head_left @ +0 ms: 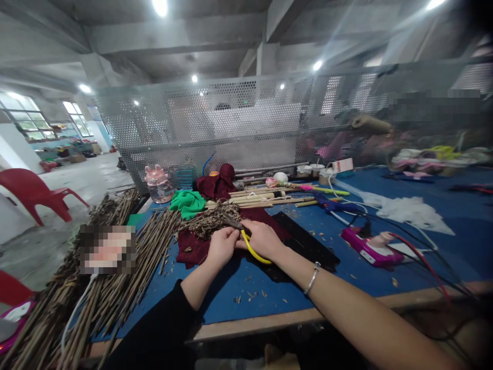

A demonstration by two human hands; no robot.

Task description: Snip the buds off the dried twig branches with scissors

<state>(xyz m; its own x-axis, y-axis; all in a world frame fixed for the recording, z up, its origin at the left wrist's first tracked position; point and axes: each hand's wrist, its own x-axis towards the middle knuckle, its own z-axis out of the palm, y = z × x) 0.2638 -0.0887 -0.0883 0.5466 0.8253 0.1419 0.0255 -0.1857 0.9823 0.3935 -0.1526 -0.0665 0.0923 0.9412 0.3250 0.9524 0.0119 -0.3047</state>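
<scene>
My right hand (264, 240) is wrapped round yellow-handled pliers (254, 252), whose dark jaws point up and to the left. Close beside it, my left hand (222, 245) is closed in a pinch near the jaws; whatever is between its fingertips is too small to make out. Just beyond both hands lies a pile of dried, curled brown twigs (208, 220) on a dark red cloth (188, 249). A black sheet (308, 241) extends to the right, partly behind my right wrist.
Long dried stems (142, 246) cover the table's left side. A green cloth (187, 204), pale sticks (254, 198) and a pink jar (157, 184) stand behind. To the right are a blue glue gun (327, 203), a magenta power strip (372, 249) and cables. A perforated metal screen (200, 118) borders the back.
</scene>
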